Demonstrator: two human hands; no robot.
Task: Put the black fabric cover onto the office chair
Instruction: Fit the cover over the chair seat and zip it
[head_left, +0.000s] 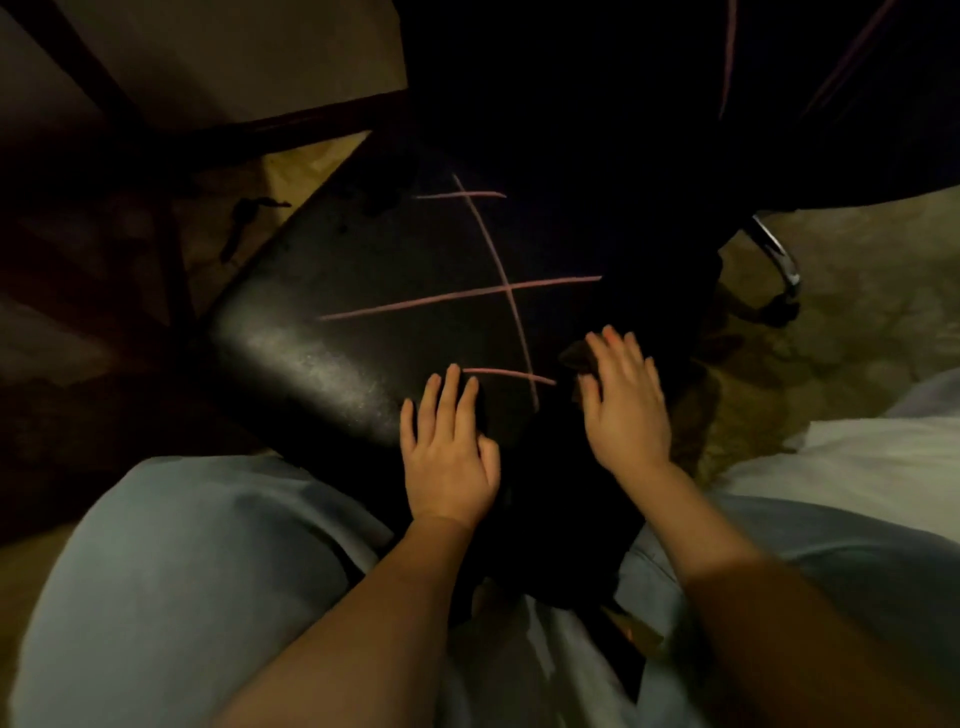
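The office chair's seat is shiny black leather and lies bare on its left half. A black fabric cover with thin pink lines is spread over the seat's right half and runs up over the dark backrest. At the front edge of the seat my left hand lies flat on the cover with its fingers straight. To the right, my right hand presses flat on the cover, where a small fold of fabric bunches up by the thumb and forefinger.
My knees in light blue trousers flank the seat's front. A chrome chair leg with a castor sticks out at the right over patterned carpet. Dark wooden furniture stands at the left, and white bedding lies at the right.
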